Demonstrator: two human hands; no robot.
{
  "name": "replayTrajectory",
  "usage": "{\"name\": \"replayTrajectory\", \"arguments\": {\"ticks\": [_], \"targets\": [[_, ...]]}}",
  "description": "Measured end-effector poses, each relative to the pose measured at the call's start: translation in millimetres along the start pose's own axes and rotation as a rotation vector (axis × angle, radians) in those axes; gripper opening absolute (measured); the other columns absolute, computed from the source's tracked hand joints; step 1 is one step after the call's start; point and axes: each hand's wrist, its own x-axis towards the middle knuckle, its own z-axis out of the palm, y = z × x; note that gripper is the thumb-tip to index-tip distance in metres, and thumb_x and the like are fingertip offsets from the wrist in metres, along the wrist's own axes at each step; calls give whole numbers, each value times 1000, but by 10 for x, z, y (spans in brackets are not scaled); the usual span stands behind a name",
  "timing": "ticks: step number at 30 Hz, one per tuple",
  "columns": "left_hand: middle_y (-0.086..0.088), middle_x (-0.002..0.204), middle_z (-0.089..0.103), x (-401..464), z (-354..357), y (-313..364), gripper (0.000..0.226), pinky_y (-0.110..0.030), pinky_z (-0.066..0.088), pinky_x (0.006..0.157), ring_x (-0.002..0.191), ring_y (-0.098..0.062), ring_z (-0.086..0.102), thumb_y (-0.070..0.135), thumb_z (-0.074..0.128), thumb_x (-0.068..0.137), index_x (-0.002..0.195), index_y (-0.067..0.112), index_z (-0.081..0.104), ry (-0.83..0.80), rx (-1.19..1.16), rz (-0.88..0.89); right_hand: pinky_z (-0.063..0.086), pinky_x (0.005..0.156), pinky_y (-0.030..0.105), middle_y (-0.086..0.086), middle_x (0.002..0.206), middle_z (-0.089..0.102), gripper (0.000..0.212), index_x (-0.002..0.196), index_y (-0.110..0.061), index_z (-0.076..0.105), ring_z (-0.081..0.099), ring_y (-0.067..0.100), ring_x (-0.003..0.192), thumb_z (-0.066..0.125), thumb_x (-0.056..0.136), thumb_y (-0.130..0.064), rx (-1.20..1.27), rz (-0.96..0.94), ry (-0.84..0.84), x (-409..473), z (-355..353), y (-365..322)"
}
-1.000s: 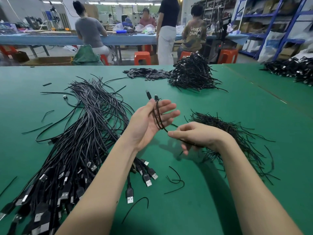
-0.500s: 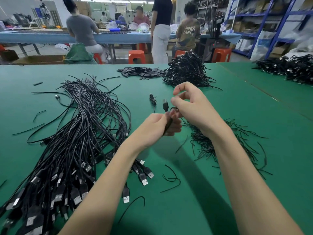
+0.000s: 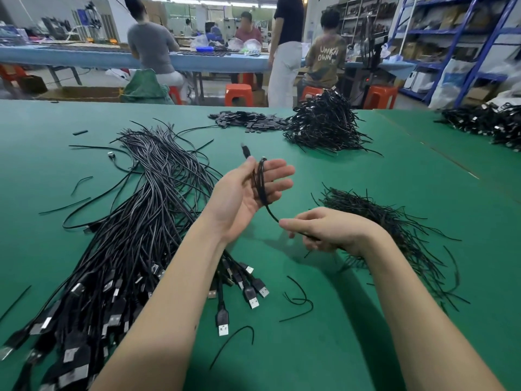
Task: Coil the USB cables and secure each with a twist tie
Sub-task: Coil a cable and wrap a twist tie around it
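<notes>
Black cable point(image 3: 260, 182) looped over left hand point(image 3: 248, 193), right hand point(image 3: 329, 230) hiding its tail

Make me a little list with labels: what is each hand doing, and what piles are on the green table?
left hand: open, palm up, cable loops wound round its fingers
right hand: pinches the cable's free run
cable: partly coiled, no tie on it yet
loose cables: big pile on the left, plugs toward the person
twist ties: pile under the right hand
tied coils: heap at the far edge
table: green
</notes>
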Motion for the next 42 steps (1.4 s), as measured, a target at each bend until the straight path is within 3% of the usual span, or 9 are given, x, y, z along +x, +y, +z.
{"name": "replayTrajectory", "arguments": {"ticks": [5, 8, 13, 17, 24, 27, 32, 37, 42], "targets": [[-18, 106, 75, -56, -6, -12, 51, -24, 56, 64, 79, -20, 74, 32, 27, 109, 105, 4, 69, -127, 248, -89, 21, 38, 16, -6, 62, 56, 7, 95, -17, 57, 34, 4, 44, 62, 99, -17, 532, -50, 179, 27, -162, 94], [-19, 105, 75, -65, 42, -61, 53, -25, 58, 68, 90, -26, 75, 34, 27, 109, 102, 5, 72, -244, 448, -215, 22, 36, 13, 0, 69, 64, 14, 101, -14, 54, 36, 3, 44, 47, 102, -2, 876, -122, 245, -1, -210, 14], [-17, 96, 76, -11, 133, -216, 47, -28, 60, 75, 92, -26, 75, 28, 29, 111, 105, -2, 65, -62, 494, -232, 32, 39, 14, 5, 81, 63, 18, 98, -12, 62, 44, 5, 48, 47, 104, -4, 738, -354, 333, -78, -115, -264], [-5, 71, 72, 50, 92, -166, 47, -26, 57, 67, 61, -13, 69, 26, 27, 111, 93, 3, 64, 91, 247, -83, 43, 51, 19, 9, 83, 60, 15, 101, -9, 63, 50, 13, 58, 51, 102, -1, 537, -494, 130, -113, 27, -293], [-11, 107, 76, 72, 94, -157, 51, -27, 58, 85, 104, -21, 72, 30, 19, 111, 114, 2, 61, 108, -42, -33, 52, 57, 24, 10, 91, 67, 10, 97, -7, 67, 57, 15, 61, 59, 99, 0, 391, -362, -58, -108, 8, -110], [-6, 90, 77, 85, 163, -199, 48, -27, 58, 77, 87, -18, 74, 30, 21, 111, 104, 4, 61, 157, 13, 7, 49, 53, 20, 7, 87, 71, 15, 91, -6, 72, 54, 13, 58, 61, 97, 2, 411, -360, -7, -69, 5, -69], [6, 51, 33, 107, 237, -279, 41, -24, 47, 50, 44, -12, 44, 32, 27, 110, 82, 14, 50, 296, -46, 69, 48, 53, 17, 10, 89, 76, 21, 87, -10, 79, 56, 9, 58, 64, 94, 3, 479, -337, -1, -5, 67, -46], [11, 51, 17, 91, 163, -177, 41, -20, 28, 41, 39, -8, 16, 31, 25, 111, 75, 19, 40, 291, -157, 28, 57, 65, 22, 13, 103, 77, 6, 98, -14, 68, 69, 16, 72, 69, 94, -10, 661, -279, 158, 25, -27, -29], [8, 63, 6, 37, 206, -176, 42, -17, 24, 39, 46, -9, 7, 31, 26, 111, 72, 18, 39, 90, -91, -125, 54, 66, 22, -3, 100, 77, 22, 116, -17, 71, 69, 11, 81, 68, 97, -27, 582, -344, 216, 46, -40, -55]]}}
